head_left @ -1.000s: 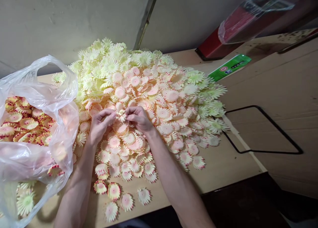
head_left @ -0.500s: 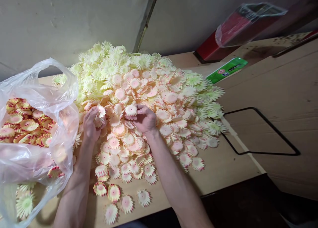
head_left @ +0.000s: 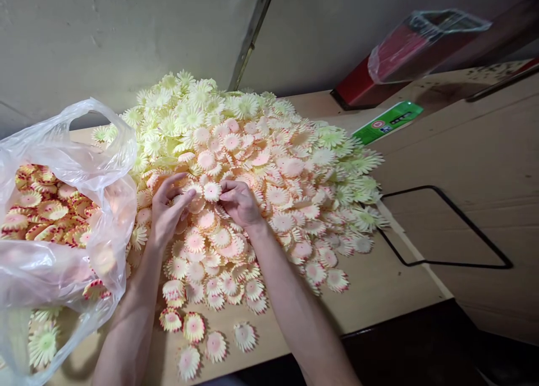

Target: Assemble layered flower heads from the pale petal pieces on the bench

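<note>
The right hand (head_left: pixel 241 202) is pinching one paper flower (head_left: pixel 211 191) at its edge, above the heap (head_left: pixel 269 167); the left hand (head_left: pixel 168 209), fingers spread, is nearing. Better holding lightly, sparing petals.

There is one view only, from a camera on the person's head, so it shares the scene with no other. It looks forward and steeply down over both forearms onto the counter (head_left: pixel 379 285), close enough that the arms run out of the bottom edge. The hands, left (head_left: pixel 166 209) and right (head_left: pixel 240 202), sit near the middle of the frame over the flower heap (head_left: pixel 261 173). The wall (head_left: pixel 105 38) fills the top. A plastic bag (head_left: pixel 63 206) is cut by the left edge, and the counter's near edge crosses the lower right.
</note>
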`<state>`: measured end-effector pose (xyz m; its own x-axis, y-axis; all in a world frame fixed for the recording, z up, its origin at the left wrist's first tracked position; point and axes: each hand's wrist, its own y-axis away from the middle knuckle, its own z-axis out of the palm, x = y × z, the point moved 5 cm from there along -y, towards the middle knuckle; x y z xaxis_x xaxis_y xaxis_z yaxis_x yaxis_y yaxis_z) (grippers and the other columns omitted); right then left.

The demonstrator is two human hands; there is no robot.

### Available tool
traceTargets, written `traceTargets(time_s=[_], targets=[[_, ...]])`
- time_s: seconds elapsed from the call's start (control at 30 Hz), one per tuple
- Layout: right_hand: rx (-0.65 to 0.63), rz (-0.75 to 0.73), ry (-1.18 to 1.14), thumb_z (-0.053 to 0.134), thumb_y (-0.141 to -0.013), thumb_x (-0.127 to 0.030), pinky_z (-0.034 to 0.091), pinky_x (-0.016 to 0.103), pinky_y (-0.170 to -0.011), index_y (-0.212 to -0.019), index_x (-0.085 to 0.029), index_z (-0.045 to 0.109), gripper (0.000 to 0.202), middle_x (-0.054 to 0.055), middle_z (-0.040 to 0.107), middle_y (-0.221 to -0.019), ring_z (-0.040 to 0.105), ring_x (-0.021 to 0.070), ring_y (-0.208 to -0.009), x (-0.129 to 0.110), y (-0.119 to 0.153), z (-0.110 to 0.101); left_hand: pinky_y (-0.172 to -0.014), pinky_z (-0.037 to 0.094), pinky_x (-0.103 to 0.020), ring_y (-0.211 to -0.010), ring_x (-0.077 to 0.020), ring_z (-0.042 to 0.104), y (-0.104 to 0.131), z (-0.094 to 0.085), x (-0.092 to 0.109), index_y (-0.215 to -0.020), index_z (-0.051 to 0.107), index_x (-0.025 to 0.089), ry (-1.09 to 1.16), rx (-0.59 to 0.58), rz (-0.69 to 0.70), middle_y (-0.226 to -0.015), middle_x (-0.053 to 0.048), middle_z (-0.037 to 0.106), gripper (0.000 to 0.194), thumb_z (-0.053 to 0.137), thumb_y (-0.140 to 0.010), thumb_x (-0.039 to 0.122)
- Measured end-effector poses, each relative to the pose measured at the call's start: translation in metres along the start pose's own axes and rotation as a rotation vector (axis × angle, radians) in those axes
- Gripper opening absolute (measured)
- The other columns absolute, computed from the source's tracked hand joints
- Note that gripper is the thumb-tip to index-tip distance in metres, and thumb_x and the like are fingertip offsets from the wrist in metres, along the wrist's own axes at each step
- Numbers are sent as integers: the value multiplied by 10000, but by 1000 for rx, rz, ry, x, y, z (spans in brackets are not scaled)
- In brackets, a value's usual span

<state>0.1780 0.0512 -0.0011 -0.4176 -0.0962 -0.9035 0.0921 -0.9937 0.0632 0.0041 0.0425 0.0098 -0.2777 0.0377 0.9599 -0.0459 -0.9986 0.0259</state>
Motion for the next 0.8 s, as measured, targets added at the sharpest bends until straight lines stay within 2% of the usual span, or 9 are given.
traceTargets(time_s=[0.13,0.23,0.33,0.4,0.5,0.57,0.67,0.8], targets=[[13,-8,34,749,-576,-225,373,226,-505,-571,-195,661,93,-24,576,-558,469,94,-523,0,0,-1,-391,345,-157,-468,-26,430,-1,-3,-2,-1024,734,227,-41,-10,62,-749,32,623,341,879,-753,376],[9,-2,2,789,-594,-254,453,246,-559,-628,-199,693,115,-14,644,-609,550,112,-557,-1,1,1,-401,339,-160,-452,-21,406,0,-3,-2,-1042,712,222,-21,-4,68,-710,52,594,363,877,-757,376],[-9,-4,-71,842,-632,-404,526,288,-620,-752,-203,733,258,-2,688,-650,631,145,-596,-3,0,4,-428,338,-163,-459,-24,412,1,-1,1,-994,700,201,-45,-1,81,-643,63,561,332,871,-768,373],[8,2,-65,883,-627,-488,536,292,-615,-805,-207,727,368,-7,687,-648,639,148,-589,-3,0,5,-435,336,-169,-470,-32,433,2,1,3,-1009,693,203,-62,-19,74,-653,52,595,339,869,-771,369],[90,8,5,965,-548,-408,529,257,-604,-775,-209,685,412,-23,702,-688,634,119,-588,-1,0,3,-446,363,-192,-493,-55,488,2,3,4,-1091,678,219,-6,-107,31,-757,10,688,370,834,-800,386],[127,-6,15,983,-516,-361,522,235,-590,-743,-209,658,425,-38,702,-693,629,104,-587,-1,0,1,-493,428,-220,-544,-84,560,2,5,5,-1143,660,225,73,-183,1,-857,-21,735,380,788,-825,389],[120,-10,0,982,-526,-354,520,223,-572,-790,-214,656,442,-49,711,-682,640,103,-575,-2,0,1,-588,506,-260,-612,-114,628,1,4,7,-1239,606,246,150,-246,-18,-967,-30,758,424,730,-840,319],[96,16,32,977,-553,-360,527,233,-578,-890,-226,665,479,-35,751,-721,663,116,-573,1,0,1,-586,500,-244,-612,-84,599,0,4,7,-1315,544,301,169,-274,41,-1060,-15,741,544,778,-826,261]])
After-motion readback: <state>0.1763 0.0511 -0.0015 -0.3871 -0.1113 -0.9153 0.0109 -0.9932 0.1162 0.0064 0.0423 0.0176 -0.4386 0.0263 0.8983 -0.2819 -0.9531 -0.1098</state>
